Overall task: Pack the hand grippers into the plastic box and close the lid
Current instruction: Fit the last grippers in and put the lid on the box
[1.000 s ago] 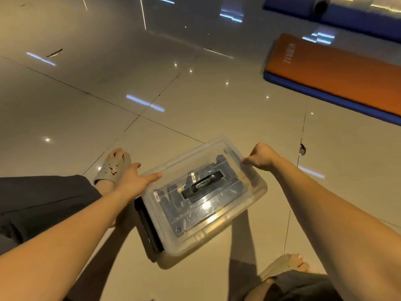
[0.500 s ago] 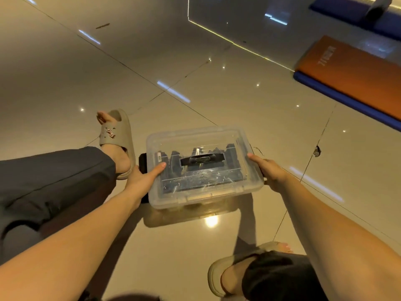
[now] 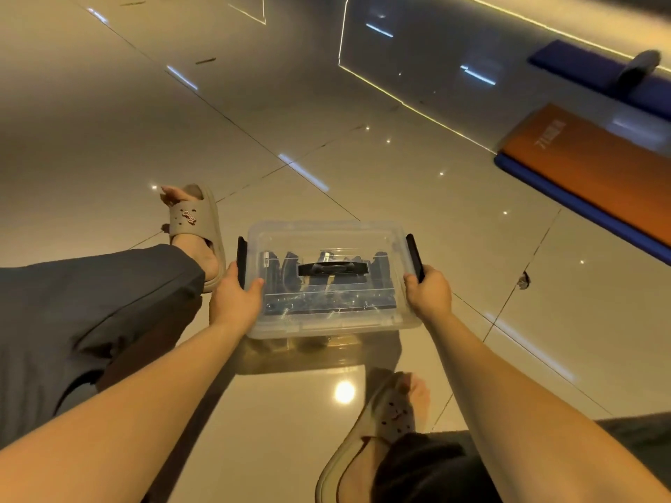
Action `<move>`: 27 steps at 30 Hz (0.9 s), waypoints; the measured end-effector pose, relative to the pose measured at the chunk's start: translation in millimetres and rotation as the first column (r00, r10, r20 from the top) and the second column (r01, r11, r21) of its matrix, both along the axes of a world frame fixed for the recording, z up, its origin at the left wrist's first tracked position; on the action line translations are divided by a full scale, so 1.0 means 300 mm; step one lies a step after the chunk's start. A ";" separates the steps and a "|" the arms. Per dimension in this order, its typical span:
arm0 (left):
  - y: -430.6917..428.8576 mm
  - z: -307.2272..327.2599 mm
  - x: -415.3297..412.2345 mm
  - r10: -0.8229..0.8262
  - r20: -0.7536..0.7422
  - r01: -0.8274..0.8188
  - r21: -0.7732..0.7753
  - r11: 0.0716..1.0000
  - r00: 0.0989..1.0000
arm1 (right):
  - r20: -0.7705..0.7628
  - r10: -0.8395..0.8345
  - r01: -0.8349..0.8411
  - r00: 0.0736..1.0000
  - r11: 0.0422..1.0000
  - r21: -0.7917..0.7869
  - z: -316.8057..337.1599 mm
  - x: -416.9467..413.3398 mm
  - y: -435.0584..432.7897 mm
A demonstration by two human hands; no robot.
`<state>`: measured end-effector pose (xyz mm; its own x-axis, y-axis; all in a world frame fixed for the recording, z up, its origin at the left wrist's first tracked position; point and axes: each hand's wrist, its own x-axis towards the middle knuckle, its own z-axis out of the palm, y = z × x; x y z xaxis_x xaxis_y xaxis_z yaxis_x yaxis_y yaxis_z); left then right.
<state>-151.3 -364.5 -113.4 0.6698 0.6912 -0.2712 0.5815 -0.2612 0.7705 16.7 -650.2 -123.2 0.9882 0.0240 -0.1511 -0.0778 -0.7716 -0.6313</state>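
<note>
The clear plastic box sits in the middle of the view with its lid on and a black carry handle on top. Dark hand grippers show through the lid. Black latches stand at the left end and the right end. My left hand holds the box's left end by the latch, with the thumb on the lid's corner. At the right end, my right hand curls round the lower part of the latch. A shadow and a reflection lie on the floor under the box.
Glossy beige floor tiles spread all round. My left foot in a beige slipper lies just left of the box; my right slipper is below it. An orange and blue mat lies at the right, with a blue mat behind.
The box has turned from a slant to square in front of me. Both hands have shifted from its top corners to its two ends by the latches. The view has tilted.
</note>
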 end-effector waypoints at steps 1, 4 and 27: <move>-0.011 0.006 0.005 0.015 -0.011 -0.015 0.010 1.000 1.000 | 0.001 -0.015 0.015 1.000 1.000 -0.006 0.002 -0.001 0.009; -0.037 0.025 0.015 0.021 -0.020 -0.020 0.040 0.999 1.000 | -0.035 -0.023 0.022 0.999 0.999 -0.039 0.022 -0.003 0.027; 0.474 0.291 -0.470 0.469 0.081 -0.453 -0.161 0.877 0.879 | -0.090 0.275 -0.213 0.957 0.879 0.426 0.262 -0.162 0.831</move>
